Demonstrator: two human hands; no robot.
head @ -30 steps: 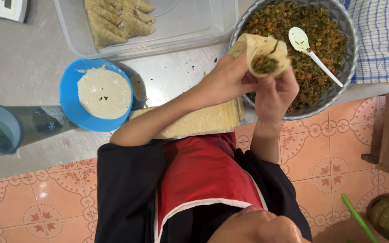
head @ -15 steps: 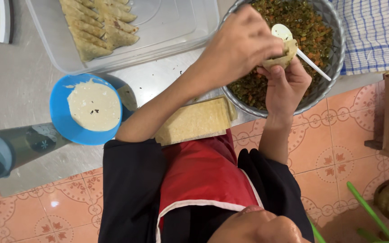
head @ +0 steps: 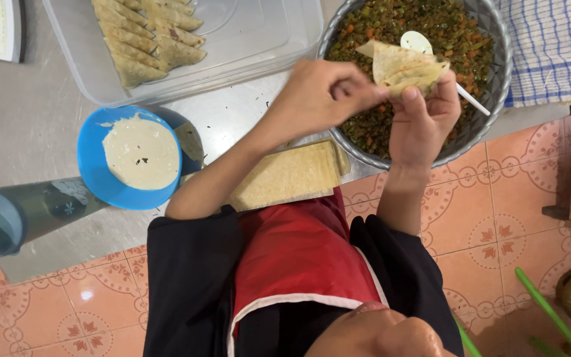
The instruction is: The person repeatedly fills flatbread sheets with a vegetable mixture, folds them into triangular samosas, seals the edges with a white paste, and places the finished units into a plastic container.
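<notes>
On a steel worktop [head: 28, 132], over a tiled floor, both hands hold a filled pastry wrapper [head: 401, 66] above the bowl of filling [head: 490, 86]. Left hand [head: 318, 96] fingers pinch its flap; right hand [head: 424, 119] fingers cup it. Folded pastries [head: 147, 36] fill the tray; wrappers [head: 289, 175] remain.

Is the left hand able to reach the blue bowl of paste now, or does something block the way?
Probably not at once: the left hand and the right hand are both busy pinching the folded pastry. The path to the blue bowl itself looks open, with nothing standing between.
</notes>
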